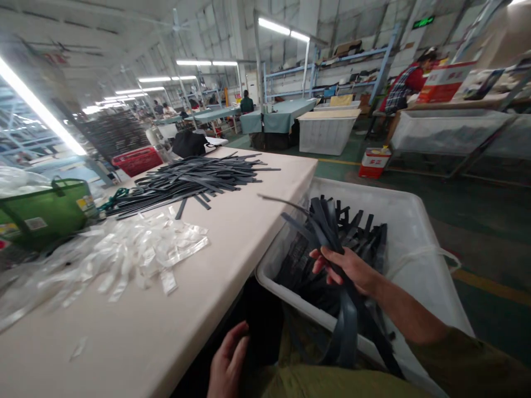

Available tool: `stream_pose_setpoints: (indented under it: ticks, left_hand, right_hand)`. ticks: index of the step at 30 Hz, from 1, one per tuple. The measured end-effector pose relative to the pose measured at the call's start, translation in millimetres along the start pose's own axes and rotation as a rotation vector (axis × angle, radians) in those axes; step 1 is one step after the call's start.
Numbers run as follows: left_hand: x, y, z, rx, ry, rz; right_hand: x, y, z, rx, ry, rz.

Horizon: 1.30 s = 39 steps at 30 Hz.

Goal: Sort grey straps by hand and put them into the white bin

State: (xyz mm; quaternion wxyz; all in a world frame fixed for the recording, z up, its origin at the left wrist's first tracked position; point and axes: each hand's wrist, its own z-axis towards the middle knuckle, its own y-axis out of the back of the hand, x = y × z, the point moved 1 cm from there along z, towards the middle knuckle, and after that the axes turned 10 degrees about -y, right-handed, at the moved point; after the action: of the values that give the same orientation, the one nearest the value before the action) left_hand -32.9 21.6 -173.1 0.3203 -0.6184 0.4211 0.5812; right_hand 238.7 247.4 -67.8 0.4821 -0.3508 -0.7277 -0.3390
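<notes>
My right hand grips a bunch of long dark grey strips, probably leather or synthetic, above a white plastic bin. The bunch hangs down past my hand toward the bin's near rim. More dark strips lie heaped inside the bin. My left hand sits low beside the cream table's edge, fingers loosely curled, with nothing visible in it. A dark object or cloth stands right next to it. On the table lie a pile of similar strips and a spread of small clear plastic packets.
A green bag stands at the table's far left, with a red basket beyond the table. A seated person works at the back right, near translucent bins. A small red-and-white box sits on the floor. Further tables stretch behind.
</notes>
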Motion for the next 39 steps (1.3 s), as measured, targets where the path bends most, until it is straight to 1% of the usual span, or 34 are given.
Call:
stream_pose_setpoints:
  ticks: [2,3,4,6,7,9,11,13,15,16,17,18,20,21,22,23,25,26,27,29,31,34,37,39]
  left_hand:
    - [-27,-9.3,7,0.054,-0.008,-0.101]
    - [-41,-14.3,11,0.063,-0.03,-0.148]
    - [-56,-19.1,16,0.065,-0.06,-0.199]
    - [-82,-26.0,26,0.055,-0.114,-0.309]
    - [-92,-27.4,31,0.043,-0.139,-0.357]
    - [-106,-25.3,40,-0.031,-0.188,-0.423]
    - [-110,-19.8,45,-0.136,-0.21,-0.417]
    - [-107,-16.4,43,-0.214,-0.203,-0.365]
    - [-102,-17.8,36,-0.21,-0.201,-0.324]
    - [-101,-19.5,33,-0.179,-0.2,-0.314]
    - [-101,-20.6,29,-0.122,-0.198,-0.301]
    - [-102,-20.2,27,-0.033,-0.189,-0.274]
    - [-107,-10.4,29,0.155,-0.172,-0.153]
    - [-110,0.5,34,0.19,-0.189,-0.053]
    - [-113,15.2,43,0.162,-0.229,0.076]
    - [-114,32.8,53,0.061,-0.286,0.233]
    - [-113,70.6,75,-0.239,-0.402,0.641]
    - [-110,87.5,86,-0.349,-0.416,0.833]
    - [-106,101.6,94,-0.404,-0.411,0.963]
    - [-99,120.3,103,-0.431,-0.398,1.078]
    - [-96,127.2,100,-0.429,-0.412,1.074]
    - [-100,125.9,79,-0.496,-0.449,1.05]
    - [-106,120.2,51,-0.604,-0.567,1.027]
    - [-106,114.1,34,-0.622,-0.671,1.087]
  right_hand:
    - [16,-21,-8,0.177,-0.043,0.228]
    - [21,-33,-10,0.266,-0.062,0.298]
    - [23,-45,-11,0.349,-0.074,0.321]
    - [22,-72,-11,0.495,-0.092,0.288]
    - [19,-85,-11,0.556,-0.098,0.237]
    - [10,-108,-11,0.64,-0.102,0.096]
    - [1,-125,-12,0.67,-0.103,-0.013]
    - [-6,-136,-12,0.659,-0.102,-0.061]
    - [-10,-143,-10,0.618,-0.084,-0.087]
    - [-11,-145,-8,0.59,-0.07,-0.106]
    - [-11,-146,-5,0.566,-0.061,-0.122]
    - [-11,-147,-3,0.544,-0.06,-0.129]
    - [-9,-147,2,0.506,-0.085,-0.108]
    - [-8,-145,4,0.481,-0.106,-0.075]
    - [-7,-143,6,0.451,-0.13,-0.025]
    - [-5,-140,8,0.419,-0.158,0.035]
    - [-5,-134,11,0.36,-0.215,0.156]
    - [-5,-132,12,0.338,-0.242,0.203]
    - [-6,-130,12,0.324,-0.264,0.236]
    - [-9,-129,13,0.306,-0.275,0.27]
    - [-11,-130,13,0.307,-0.268,0.277]
    - [-8,-133,14,0.316,-0.271,0.277]
    - [2,-137,20,0.362,-0.283,0.296]
    - [9,-142,28,0.45,-0.297,0.281]
